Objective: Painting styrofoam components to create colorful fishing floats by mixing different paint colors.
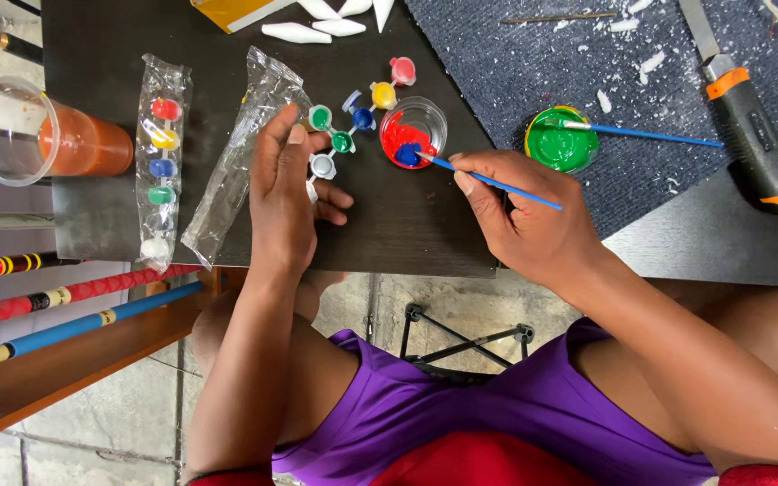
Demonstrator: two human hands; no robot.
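A thin blue-handled paintbrush (497, 183), pinched between thumb and fingers of the right hand (520, 211), dips its tip into a small clear plastic cup (413, 131) holding red paint and a dab of blue, which stands on the dark wooden table (407, 225). The left hand (285, 193) lies just beside the cup, its fingers curled over the near end of an open strip of small joined paint pots (353, 121) in green, blue, yellow, red and white, which runs away toward the table's far edge.

Left of that hand lies an empty, crumpled clear plastic wrapper (240, 157), and beyond it a sealed strip of paint pots in clear wrapping (160, 157). At the table's left edge an orange-tinted clear plastic cup (42, 135) lies on its side.

To the right, on a dark blue mat (587, 54) speckled with white shavings, sits a round pot of green paint (560, 141) with a second blue-handled brush (641, 135) resting across it. A utility knife with a black and orange handle (749, 126) lies further right. White carved pieces (317, 22) lie at the far edge. Red and blue poles (56, 301) rest below the table on the left.
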